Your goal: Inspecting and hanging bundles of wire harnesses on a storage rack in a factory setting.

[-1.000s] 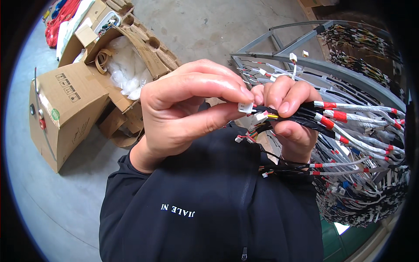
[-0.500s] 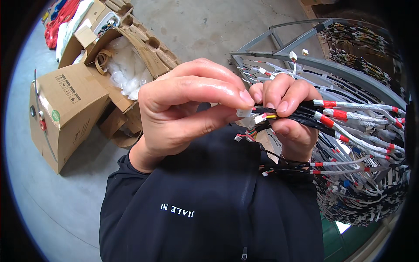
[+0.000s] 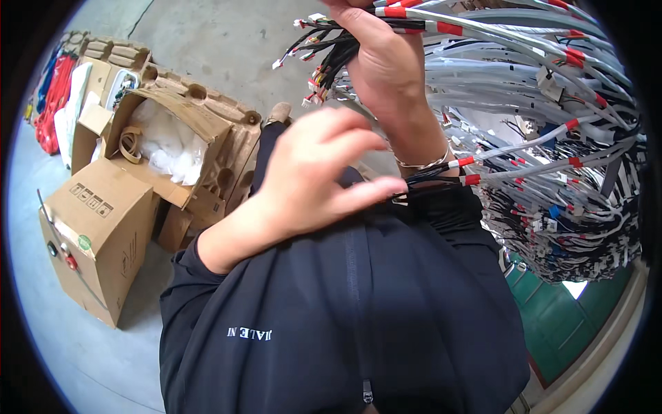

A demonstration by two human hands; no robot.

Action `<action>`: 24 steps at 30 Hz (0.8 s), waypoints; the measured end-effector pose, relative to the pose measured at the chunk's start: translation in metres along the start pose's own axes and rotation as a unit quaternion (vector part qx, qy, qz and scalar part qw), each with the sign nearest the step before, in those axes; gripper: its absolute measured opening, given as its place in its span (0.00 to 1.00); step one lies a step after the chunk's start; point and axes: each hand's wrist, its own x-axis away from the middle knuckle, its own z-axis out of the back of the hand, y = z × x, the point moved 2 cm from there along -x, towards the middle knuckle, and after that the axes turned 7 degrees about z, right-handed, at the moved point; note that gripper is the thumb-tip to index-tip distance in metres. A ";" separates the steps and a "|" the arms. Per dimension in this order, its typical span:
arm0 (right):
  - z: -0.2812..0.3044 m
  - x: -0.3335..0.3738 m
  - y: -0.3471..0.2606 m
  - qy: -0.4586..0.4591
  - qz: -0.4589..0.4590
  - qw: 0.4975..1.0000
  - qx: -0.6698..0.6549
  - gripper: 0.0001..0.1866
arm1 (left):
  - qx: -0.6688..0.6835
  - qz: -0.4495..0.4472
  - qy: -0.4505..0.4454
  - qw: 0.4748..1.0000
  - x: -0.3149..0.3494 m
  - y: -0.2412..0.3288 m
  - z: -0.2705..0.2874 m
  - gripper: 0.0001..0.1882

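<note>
Head view: your hands are now apart; your left hand (image 3: 317, 169), blurred, no longer pinches among the connectors (image 3: 278, 64), its thumb spread from the fingers, near two red-banded cables (image 3: 472, 180); your right hand (image 3: 385, 58) wraps the wire bundle (image 3: 341, 55) at the upper edge; connector handling looks paused; at least two cardboard boxes (image 3: 103, 228); connectors too tangled to count.

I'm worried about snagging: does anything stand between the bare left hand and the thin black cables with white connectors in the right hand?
Nothing visible does. In the picture, the blurred left hand is just below the thin black cables, held by the right hand; depth is uncertain.
</note>
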 end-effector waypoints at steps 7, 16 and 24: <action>0.004 0.005 0.001 0.028 -0.075 0.997 0.010 0.10 | 0.046 0.031 -0.070 0.996 0.007 0.004 -0.010 0.08; 0.003 0.003 -0.002 0.044 -0.086 0.995 0.029 0.08 | 0.153 0.164 -0.075 0.972 0.009 0.010 -0.008 0.08; 0.003 0.002 0.000 0.048 -0.085 0.995 0.017 0.08 | 0.092 0.063 -0.095 0.989 0.007 0.013 -0.012 0.07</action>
